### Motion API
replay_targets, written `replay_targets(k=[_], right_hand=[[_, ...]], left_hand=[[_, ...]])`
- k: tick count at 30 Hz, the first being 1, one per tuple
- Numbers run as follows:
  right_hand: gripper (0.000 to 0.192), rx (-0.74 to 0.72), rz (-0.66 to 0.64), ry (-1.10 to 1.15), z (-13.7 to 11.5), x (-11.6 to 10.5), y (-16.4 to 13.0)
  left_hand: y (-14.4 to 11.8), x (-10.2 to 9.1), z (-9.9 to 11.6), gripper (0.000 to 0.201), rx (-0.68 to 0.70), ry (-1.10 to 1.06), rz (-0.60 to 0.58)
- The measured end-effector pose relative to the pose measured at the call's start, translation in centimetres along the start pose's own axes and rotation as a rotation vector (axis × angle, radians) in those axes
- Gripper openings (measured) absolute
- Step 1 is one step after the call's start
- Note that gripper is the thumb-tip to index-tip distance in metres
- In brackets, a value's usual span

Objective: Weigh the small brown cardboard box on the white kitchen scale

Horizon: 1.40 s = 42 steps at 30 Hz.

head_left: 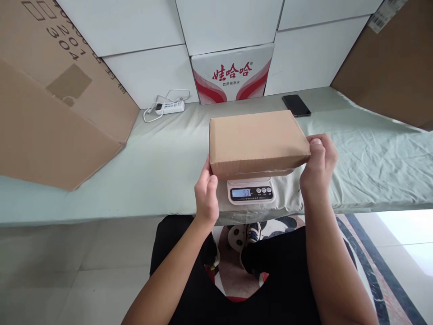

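Head view, single frame. Item one: closed brown cardboard box (257, 142), flat and oblong, resting on a small white kitchen scale (251, 189) near the front edge of the table (162, 176), which is draped in a pale green cloth. The box's long axis runs left to right, parallel to that front edge, and it overhangs the scale on both sides; the scale's lit display shows below the box's near face. Item two: left hand (207, 194), fingers curled against the near left corner of the box, thumb up along its short end, in contact with the cardboard. Item three: right hand (317, 164), fingers wrapped round the right short end, thumb tip on the top edge, gripping the box. The box lies directly between the two hands, one at each end of its long axis; both are equally close. Further items: black phone (297, 105) lying flat towards the table's back edge, right of centre; white power strip (169, 107) with coiled cable at the back edge, left of centre; printed water carton (232, 74) standing against the wall behind; large cardboard sheets (50, 113) leaning at the left end.
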State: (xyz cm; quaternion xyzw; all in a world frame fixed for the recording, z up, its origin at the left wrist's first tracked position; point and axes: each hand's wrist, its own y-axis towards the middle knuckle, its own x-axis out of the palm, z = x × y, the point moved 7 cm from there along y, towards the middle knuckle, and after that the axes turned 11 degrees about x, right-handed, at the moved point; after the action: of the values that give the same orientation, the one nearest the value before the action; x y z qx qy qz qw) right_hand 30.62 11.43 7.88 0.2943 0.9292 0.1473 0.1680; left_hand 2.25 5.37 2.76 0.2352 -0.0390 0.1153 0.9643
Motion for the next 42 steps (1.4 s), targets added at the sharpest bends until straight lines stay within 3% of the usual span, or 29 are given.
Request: replay_targets(k=[8,13,20,42], right_hand=[[0.033,0.104,0.045,0.1,1.1,-0.6,0.6],[0.029,0.186,0.081,0.224,1.1,-1.2,0.7],[0.027,0.19,0.079,0.225,1.0,-1.1,0.6],[0.03,0.203,0.084,0.224,0.8,-1.0,0.5]], left_hand=[[0.5,-2.2,-1.5,0.071,-0.037,0.042,0.108],[1.3,-3.6,-1.5,0.066,-0.031,0.058,0.178],[1.9,-4.2,-1.6,0.063,-0.073,0.005,0.25],[1.9,-4.0,-1.9,0.068,-0.061,0.035,0.194]])
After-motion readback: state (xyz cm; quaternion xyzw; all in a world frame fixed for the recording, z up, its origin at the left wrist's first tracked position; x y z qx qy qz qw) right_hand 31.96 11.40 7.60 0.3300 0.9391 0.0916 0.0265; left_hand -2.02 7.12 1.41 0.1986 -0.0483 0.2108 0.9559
